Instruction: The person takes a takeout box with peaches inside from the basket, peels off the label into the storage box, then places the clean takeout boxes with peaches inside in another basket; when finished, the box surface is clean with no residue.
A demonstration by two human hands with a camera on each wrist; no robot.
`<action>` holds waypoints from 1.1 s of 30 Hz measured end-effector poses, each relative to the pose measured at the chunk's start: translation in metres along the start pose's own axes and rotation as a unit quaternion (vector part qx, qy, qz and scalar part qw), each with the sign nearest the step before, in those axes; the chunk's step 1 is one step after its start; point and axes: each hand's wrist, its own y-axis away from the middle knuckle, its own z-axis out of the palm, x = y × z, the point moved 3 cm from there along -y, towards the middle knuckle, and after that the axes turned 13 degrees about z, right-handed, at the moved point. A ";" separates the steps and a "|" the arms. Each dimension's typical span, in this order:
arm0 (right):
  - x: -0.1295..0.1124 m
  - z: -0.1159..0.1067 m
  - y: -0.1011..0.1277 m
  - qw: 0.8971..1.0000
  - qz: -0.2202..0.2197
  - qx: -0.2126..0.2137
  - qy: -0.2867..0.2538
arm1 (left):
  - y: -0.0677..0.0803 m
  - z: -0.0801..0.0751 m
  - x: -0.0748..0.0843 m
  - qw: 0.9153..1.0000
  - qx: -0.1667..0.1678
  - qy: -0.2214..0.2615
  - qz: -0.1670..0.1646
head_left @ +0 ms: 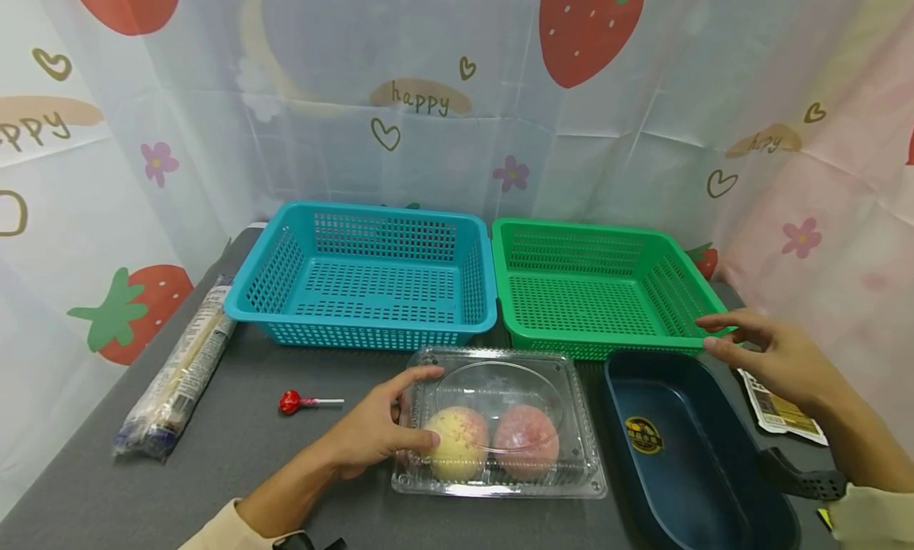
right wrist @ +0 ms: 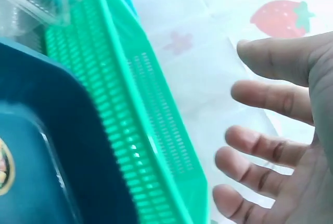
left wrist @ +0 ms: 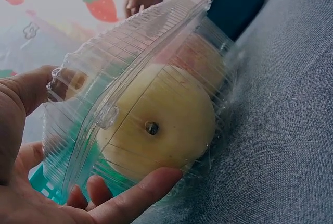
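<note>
My left hand (head_left: 380, 423) grips the left side of a clear plastic clamshell box (head_left: 571, 423), with the thumb and fingers spread along that edge. Inside the box sit two peach-like fruits, one yellow and pink (head_left: 459, 445) and one pinker (head_left: 527, 443). In the left wrist view the left hand (left wrist: 99, 193) reaches around the end of the box, close to the yellowish fruit (left wrist: 161, 122). Above the front right corner of the green basket (head_left: 593, 336) hovers my right hand (head_left: 789, 363), holding nothing. Its fingers (right wrist: 265, 99) are spread apart in the right wrist view.
A blue basket (head_left: 364, 336) stands at the back left beside the green one. Right of the box lies a dark blue tray (head_left: 696, 463), with a flat packet (head_left: 781, 411) beyond it. A red lollipop (head_left: 289, 402) and a long wrapped packet (head_left: 178, 367) lie at left.
</note>
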 end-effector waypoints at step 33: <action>0.072 0.014 -0.034 0.999 0.034 0.008 0.025 | 0.001 0.002 0.000 0.998 -0.003 0.055 0.012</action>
